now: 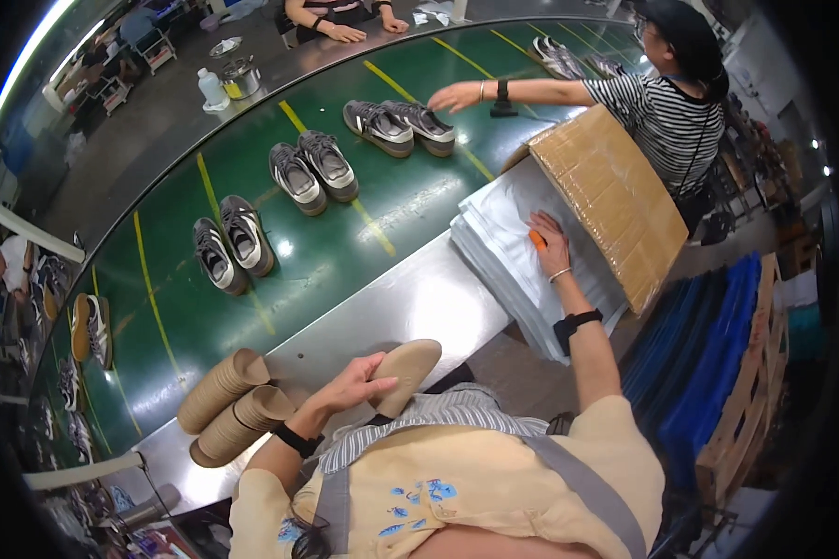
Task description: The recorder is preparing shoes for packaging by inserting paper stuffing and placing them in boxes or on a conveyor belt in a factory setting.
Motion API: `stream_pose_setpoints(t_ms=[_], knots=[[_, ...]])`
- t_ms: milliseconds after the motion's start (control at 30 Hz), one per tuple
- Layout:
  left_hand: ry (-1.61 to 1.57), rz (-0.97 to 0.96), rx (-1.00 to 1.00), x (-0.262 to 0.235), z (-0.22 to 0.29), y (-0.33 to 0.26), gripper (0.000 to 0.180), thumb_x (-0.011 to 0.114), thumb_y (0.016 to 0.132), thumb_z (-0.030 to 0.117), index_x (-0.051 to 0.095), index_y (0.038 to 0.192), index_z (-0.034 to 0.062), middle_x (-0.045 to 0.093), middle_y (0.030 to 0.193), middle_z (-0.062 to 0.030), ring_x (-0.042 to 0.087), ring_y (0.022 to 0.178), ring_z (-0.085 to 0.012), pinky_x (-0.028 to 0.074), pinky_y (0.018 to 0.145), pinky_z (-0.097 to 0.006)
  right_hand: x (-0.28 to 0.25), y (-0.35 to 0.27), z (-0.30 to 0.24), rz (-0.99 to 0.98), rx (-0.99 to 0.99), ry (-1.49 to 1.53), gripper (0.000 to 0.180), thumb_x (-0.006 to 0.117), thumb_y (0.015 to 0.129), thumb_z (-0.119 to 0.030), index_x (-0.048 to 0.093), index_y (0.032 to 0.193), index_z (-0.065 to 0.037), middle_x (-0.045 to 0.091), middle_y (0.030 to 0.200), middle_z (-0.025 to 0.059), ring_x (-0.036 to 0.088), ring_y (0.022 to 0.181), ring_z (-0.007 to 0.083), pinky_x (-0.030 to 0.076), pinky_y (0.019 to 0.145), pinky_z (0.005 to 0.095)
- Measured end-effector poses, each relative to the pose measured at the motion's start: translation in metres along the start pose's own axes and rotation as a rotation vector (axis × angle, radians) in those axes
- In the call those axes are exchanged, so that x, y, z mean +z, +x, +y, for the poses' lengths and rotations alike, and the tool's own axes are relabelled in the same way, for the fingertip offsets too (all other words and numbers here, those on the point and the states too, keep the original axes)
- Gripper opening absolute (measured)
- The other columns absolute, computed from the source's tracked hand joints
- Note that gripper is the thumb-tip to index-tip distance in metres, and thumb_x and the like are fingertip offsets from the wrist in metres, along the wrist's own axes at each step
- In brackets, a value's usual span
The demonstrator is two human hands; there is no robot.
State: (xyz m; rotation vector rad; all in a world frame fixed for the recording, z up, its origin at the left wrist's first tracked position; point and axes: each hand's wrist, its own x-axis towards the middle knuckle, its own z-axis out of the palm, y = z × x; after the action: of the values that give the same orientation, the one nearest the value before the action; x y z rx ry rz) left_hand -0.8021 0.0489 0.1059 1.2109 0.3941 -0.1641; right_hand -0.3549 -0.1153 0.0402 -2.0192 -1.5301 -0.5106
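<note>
My left hand (356, 384) grips a tan pulp shoe insert (415, 361) close to my striped apron, its thumb and fingers closed on one end. On the right, my right hand (552, 244) lies on a stack of thin pale sheets (494, 224), fingers stretched out over the top sheet. A small orange piece (538, 240) sits at one of its fingers. The stack sticks out of a brown cardboard box (611, 200) that lies on its side. Two nested stacks of similar tan inserts (242, 424) lie on the metal ledge at my left.
Grey shoes stand in pairs on the green conveyor (252, 182), including a near pair (233, 244), a middle pair (313, 172) and a far pair (399, 128). A co-worker's arm (522, 91) reaches over the belt. A metal ledge (391, 307) borders it. Blue material (699, 335) is stacked at right.
</note>
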Motion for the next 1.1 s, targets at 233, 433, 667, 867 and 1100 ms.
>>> stream_pose_setpoints(t_ms=[233, 433, 667, 867, 1100], knots=[[0.273, 0.553, 0.332, -0.005, 0.023, 0.092, 0.037, 0.061, 0.089, 0.009, 0.052, 0.123, -0.0008, 0.062, 0.107, -0.0052, 0.059, 0.093, -0.0122, 0.05, 0.082, -0.028, 0.036, 0.049, -0.055, 0.371, 0.984, 1.482, 0.024, 0.05, 0.092, -0.005, 0.063, 0.107, 0.008, 0.063, 0.115, 0.0174, 0.061, 0.105, 0.0204, 0.048, 0.087, 0.027], [0.071, 0.582, 1.054, 0.025, 0.079, 0.122, 0.05, 0.062, 0.085, 0.014, 0.047, 0.132, 0.0036, 0.054, 0.125, -0.0179, 0.051, 0.117, -0.0221, 0.039, 0.101, -0.031, -0.021, 0.122, -0.238, 0.074, -0.221, 0.729, 0.044, 0.059, 0.088, -0.009, 0.049, 0.13, 0.0, 0.051, 0.132, 0.0206, 0.049, 0.123, 0.0353, 0.038, 0.104, 0.0387], [0.899, -0.051, 0.732, -0.011, 0.078, 0.09, 0.065, 0.067, 0.082, 0.023, 0.04, 0.138, 0.0032, 0.043, 0.138, -0.0187, 0.042, 0.127, -0.0268, 0.031, 0.108, -0.033, -0.057, 0.201, -0.234, -0.369, -0.331, 0.873, 0.087, 0.084, 0.064, -0.02, 0.038, 0.136, -0.005, 0.04, 0.133, 0.0189, 0.04, 0.126, 0.0398, 0.036, 0.105, 0.0413], [0.575, -0.167, 0.527, 0.021, -0.009, 0.13, 0.075, 0.065, 0.083, 0.042, 0.036, 0.14, 0.0038, 0.04, 0.142, -0.0162, 0.041, 0.128, -0.0298, 0.03, 0.11, -0.037, -0.064, 0.223, -0.285, 0.287, -0.369, 0.663, 0.085, 0.088, 0.058, -0.018, 0.04, 0.128, -0.011, 0.039, 0.129, 0.0171, 0.044, 0.118, 0.0355, 0.039, 0.099, 0.041], [-0.946, 0.271, 0.766, 0.003, 0.134, 0.036, 0.041, 0.058, 0.09, 0.022, 0.051, 0.124, 0.0001, 0.06, 0.118, -0.0121, 0.061, 0.106, -0.0248, 0.048, 0.093, -0.039, -0.057, 0.162, -0.326, 0.472, -0.001, 1.153, 0.101, 0.091, 0.059, -0.034, 0.028, 0.133, -0.006, 0.035, 0.134, 0.0137, 0.039, 0.126, 0.0253, 0.036, 0.105, 0.0376]])
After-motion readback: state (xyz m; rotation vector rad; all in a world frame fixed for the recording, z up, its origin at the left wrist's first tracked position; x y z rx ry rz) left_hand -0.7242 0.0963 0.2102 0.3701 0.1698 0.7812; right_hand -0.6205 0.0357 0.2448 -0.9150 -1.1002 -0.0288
